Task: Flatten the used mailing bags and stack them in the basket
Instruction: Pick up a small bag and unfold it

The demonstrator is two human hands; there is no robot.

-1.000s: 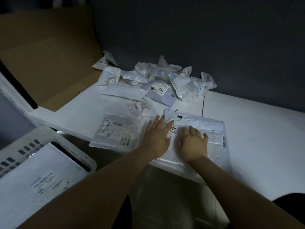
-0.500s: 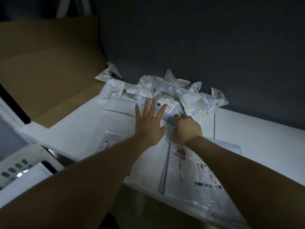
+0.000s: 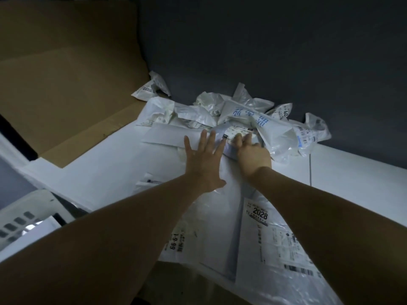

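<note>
Two hands are in view: the left hand (image 3: 202, 166) and the right hand (image 3: 253, 157). Two flattened mailing bags lie at the near edge of the tabletop (image 3: 352, 172): the 2028 bag (image 3: 264, 236) and the 1-9-99 bag (image 3: 187, 230). Further back lie one flat white bag (image 3: 163, 137) and one grey labelled bag (image 3: 239, 131). There are about seven crumpled bags, roughly six in the heap (image 3: 271, 124) and one stray bag (image 3: 152, 89) apart. There is one basket (image 3: 19, 214) and one cardboard sheet (image 3: 66, 95).
</note>
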